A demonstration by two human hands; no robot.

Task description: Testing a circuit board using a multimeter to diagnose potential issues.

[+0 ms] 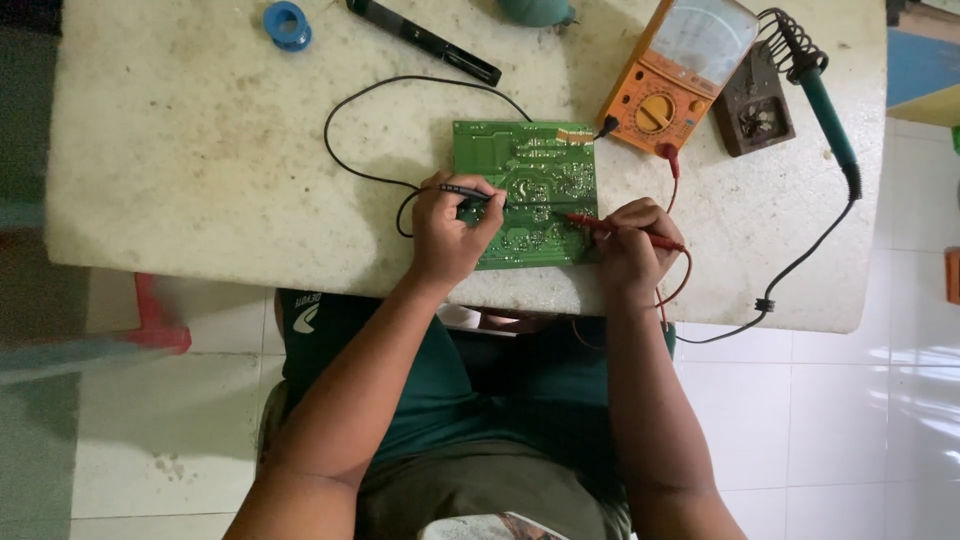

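Circuit board [527, 190]: glossy green lacquer, dotted with dull silvery solder. Black probe [466, 190] in my left hand [448, 235], red probe [610, 226] in my right hand [628, 252]: smooth plastic. Meter [668, 80]: orange plastic casing, clear glossy window. Tabletop [200, 150]: pale, matt, stained, rough-looking. Floor tiles [880, 420]: white, glossy.

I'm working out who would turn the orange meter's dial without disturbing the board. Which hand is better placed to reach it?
Probably the right hand: the multimeter sits up on its side of the circuit board. It would first have to release the red probe.
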